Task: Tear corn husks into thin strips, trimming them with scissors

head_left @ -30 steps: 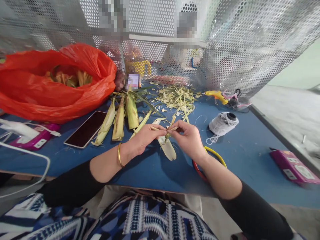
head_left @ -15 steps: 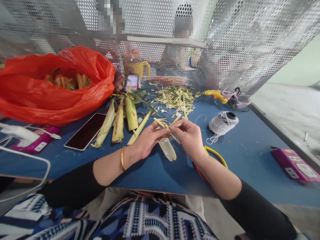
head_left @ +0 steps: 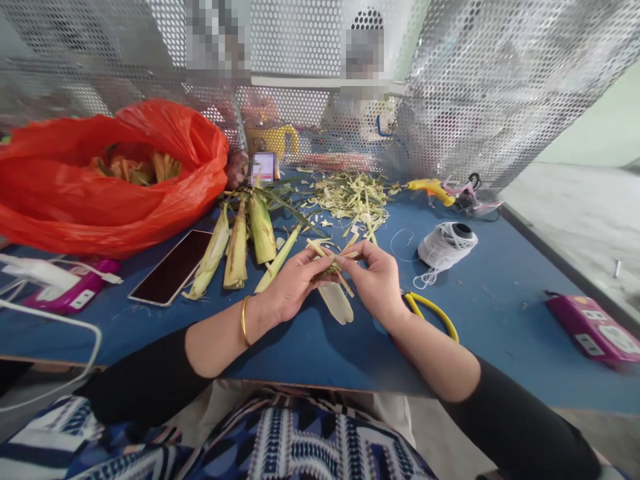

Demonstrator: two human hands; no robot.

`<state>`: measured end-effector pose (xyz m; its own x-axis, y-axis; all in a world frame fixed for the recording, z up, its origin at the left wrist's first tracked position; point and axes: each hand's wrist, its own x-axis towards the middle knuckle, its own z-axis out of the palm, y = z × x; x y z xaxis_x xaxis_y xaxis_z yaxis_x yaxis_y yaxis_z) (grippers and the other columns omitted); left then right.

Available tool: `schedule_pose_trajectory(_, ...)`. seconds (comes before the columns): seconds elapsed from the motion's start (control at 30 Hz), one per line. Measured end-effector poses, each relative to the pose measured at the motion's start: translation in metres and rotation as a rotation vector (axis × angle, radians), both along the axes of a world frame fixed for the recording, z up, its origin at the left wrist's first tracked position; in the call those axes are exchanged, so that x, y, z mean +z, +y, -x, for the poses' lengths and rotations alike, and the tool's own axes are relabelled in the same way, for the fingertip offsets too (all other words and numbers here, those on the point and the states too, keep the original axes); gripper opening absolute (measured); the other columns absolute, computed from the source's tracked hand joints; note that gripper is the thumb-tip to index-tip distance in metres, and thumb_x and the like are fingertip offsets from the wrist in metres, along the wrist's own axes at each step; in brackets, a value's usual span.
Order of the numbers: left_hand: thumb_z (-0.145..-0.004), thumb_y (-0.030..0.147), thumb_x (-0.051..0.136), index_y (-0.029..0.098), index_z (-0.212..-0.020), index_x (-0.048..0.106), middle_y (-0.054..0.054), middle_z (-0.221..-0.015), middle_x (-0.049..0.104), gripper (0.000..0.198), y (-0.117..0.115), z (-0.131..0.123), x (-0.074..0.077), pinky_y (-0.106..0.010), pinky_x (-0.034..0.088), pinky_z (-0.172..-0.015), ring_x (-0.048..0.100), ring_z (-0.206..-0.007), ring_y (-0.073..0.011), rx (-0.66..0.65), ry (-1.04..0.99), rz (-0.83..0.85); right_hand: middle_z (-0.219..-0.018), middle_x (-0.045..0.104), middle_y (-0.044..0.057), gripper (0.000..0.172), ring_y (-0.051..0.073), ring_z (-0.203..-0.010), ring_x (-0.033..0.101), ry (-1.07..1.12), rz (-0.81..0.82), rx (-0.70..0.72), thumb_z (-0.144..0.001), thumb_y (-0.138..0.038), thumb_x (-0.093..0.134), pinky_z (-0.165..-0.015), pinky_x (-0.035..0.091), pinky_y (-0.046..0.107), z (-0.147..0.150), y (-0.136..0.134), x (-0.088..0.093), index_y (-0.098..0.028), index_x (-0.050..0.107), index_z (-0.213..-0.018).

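Note:
Over the blue table, my left hand (head_left: 295, 285) is closed on a small bundle of corn husk strips (head_left: 346, 284). My right hand (head_left: 376, 277) pinches the strips from the other side, its fingertips meeting the left ones. Narrow ends stick out above and below the fingers; the bundle's middle is mostly hidden. A wide pale piece of husk (head_left: 337, 305) lies just under the hands. Left of them are a long green husk strip (head_left: 280, 259) and several husk-wrapped ears (head_left: 262, 230). Yellow tool handles (head_left: 437, 312) lie partly under my right forearm.
A red plastic bag (head_left: 190, 193) stands left, beside a phone (head_left: 173, 268) and a purple power strip (head_left: 83, 293). Husk scraps (head_left: 350, 200) are heaped behind the hands. Rightward are a white thread spool (head_left: 447, 245), a yellow glue gun (head_left: 431, 191) and another purple power strip (head_left: 595, 327).
Both hands remain nearly in place, with slight finger movement. The strip end below my right fingers has shifted a little. The view has tilted slightly.

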<state>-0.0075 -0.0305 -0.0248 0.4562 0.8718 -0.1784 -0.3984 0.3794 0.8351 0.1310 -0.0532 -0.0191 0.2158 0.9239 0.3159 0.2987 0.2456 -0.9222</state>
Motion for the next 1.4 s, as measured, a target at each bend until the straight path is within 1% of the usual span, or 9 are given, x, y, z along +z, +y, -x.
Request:
schedule_pose_trajectory(0.27,-0.068,0.031,0.081,0.015,-0.08,0.064,0.001,-0.074,0.065,0.027,-0.002,-0.001,0.0,-0.025,0.049,-0.072,0.061,-0.066,-0.0102,-0.043,0.028,0.018,-0.066,0.059,-0.004,0.008,0.013,-0.064,0.056,-0.092,-0.041,-0.063,-0.071,-0.02,0.062,-0.065,0.045,0.028,-0.001,-0.002,0.001,-0.022,0.056,-0.076)
schedule_pose_trajectory(0.37,-0.064,0.028,0.084,0.012,-0.075,0.066,0.001,-0.069,0.063,0.026,0.0,0.001,0.0,-0.023,0.049,-0.069,0.057,-0.061,-0.0073,-0.048,0.061,0.056,-0.065,0.058,-0.006,0.031,0.014,-0.064,0.058,-0.074,-0.044,-0.062,-0.071,-0.019,0.062,-0.069,0.046,0.032,-0.002,-0.001,0.0,-0.023,0.056,-0.101)
schedule_pose_trajectory(0.43,-0.061,0.028,0.085,0.012,-0.073,0.066,0.001,-0.068,0.063,0.028,0.002,0.002,0.0,-0.023,0.048,-0.066,0.054,-0.057,-0.006,-0.068,0.084,0.084,-0.065,0.059,-0.006,0.037,0.016,-0.066,0.06,-0.12,-0.052,-0.047,-0.071,-0.019,0.062,-0.073,0.046,0.033,-0.004,0.0,0.001,-0.024,0.056,-0.107)
schedule_pose_trajectory(0.63,-0.064,0.029,0.081,0.013,-0.063,0.06,0.002,-0.061,0.057,0.026,0.002,0.003,0.004,-0.019,0.035,-0.049,0.043,-0.048,-0.0028,-0.076,0.13,0.054,-0.074,0.066,-0.002,0.018,0.017,-0.075,0.063,-0.271,-0.09,-0.021,-0.072,-0.019,0.062,-0.084,0.044,0.038,-0.008,-0.001,0.006,-0.022,0.062,-0.09)
schedule_pose_trajectory(0.77,-0.07,0.027,0.073,0.014,-0.064,0.059,0.003,-0.058,0.054,0.02,-0.002,0.001,0.007,-0.018,0.02,-0.039,0.04,-0.045,-0.0031,-0.108,0.179,0.035,-0.067,0.061,-0.004,0.017,0.015,-0.065,0.06,-0.055,0.031,0.101,-0.07,-0.023,0.062,-0.068,0.049,0.032,-0.007,0.002,0.002,-0.021,0.06,-0.086)
schedule_pose_trajectory(0.83,-0.07,0.026,0.071,0.014,-0.065,0.06,0.004,-0.056,0.051,0.017,-0.002,0.001,0.008,-0.018,0.018,-0.038,0.039,-0.043,-0.003,-0.109,0.177,0.051,-0.063,0.059,-0.005,0.017,0.014,-0.061,0.059,0.065,0.108,0.163,-0.069,-0.025,0.063,-0.061,0.05,0.03,-0.007,0.004,0.0,-0.021,0.059,-0.084)
schedule_pose_trajectory(1.07,-0.071,0.021,0.072,0.013,-0.07,0.063,0.001,-0.065,0.061,0.012,0.0,0.004,0.004,-0.014,0.026,-0.039,0.039,-0.043,-0.0005,-0.118,0.134,0.168,-0.063,0.061,-0.005,0.014,0.014,-0.058,0.063,-0.115,0.075,0.133,-0.071,-0.019,0.061,-0.061,0.047,0.029,-0.01,0.002,0.003,-0.021,0.06,-0.085)
schedule_pose_trajectory(1.17,-0.071,0.02,0.072,0.014,-0.071,0.062,0.001,-0.066,0.063,0.012,0.001,0.004,0.004,-0.014,0.033,-0.041,0.045,-0.045,-0.002,-0.097,0.158,0.166,-0.06,0.06,-0.005,0.013,0.014,-0.057,0.062,-0.074,0.084,0.147,-0.071,-0.021,0.061,-0.062,0.045,0.029,-0.01,0.002,0.005,-0.021,0.06,-0.083)
schedule_pose_trajectory(1.4,-0.068,0.017,0.073,0.018,-0.071,0.051,-0.001,-0.068,0.067,0.022,-0.002,0.003,0.005,-0.018,0.038,-0.045,0.049,-0.044,-0.005,-0.061,0.172,0.1,-0.057,0.055,-0.007,0.019,0.011,-0.054,0.052,0.109,0.164,0.171,-0.064,-0.026,0.067,-0.057,0.041,0.027,-0.011,0.009,-0.001,-0.019,0.059,-0.081)
